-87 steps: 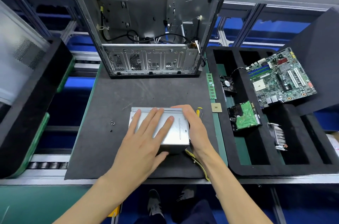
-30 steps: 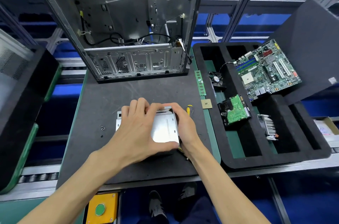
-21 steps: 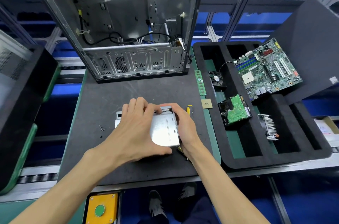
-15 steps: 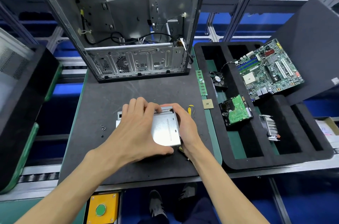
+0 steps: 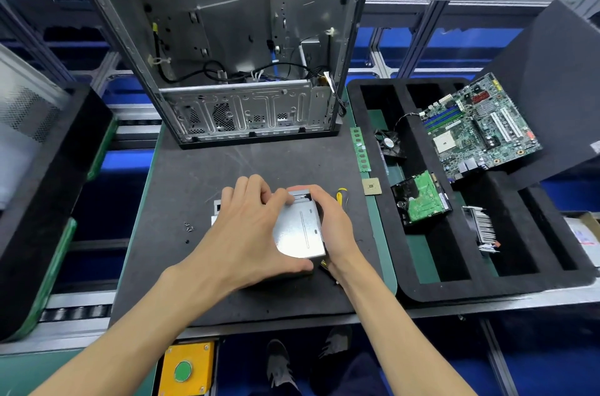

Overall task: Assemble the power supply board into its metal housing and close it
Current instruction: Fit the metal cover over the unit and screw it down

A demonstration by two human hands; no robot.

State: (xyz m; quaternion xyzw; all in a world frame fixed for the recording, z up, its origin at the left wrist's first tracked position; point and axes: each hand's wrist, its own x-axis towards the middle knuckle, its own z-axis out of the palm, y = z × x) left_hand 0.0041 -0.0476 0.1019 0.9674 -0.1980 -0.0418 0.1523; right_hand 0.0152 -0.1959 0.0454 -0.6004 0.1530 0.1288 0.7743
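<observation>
Housing (image 5: pixel 300 230) sits mid-mat (image 5: pixel 201 168), both hands' grip clamping its edges: left hand (image 5: pixel 250 233), right hand (image 5: pixel 331 223).

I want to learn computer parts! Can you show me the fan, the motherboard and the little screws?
fan (image 5: pixel 388 142), head view, on its round hub.
motherboard (image 5: pixel 480 128), head view, middle of the green board.
screws (image 5: pixel 188 227), head view, on the small cluster on the mat.
</observation>
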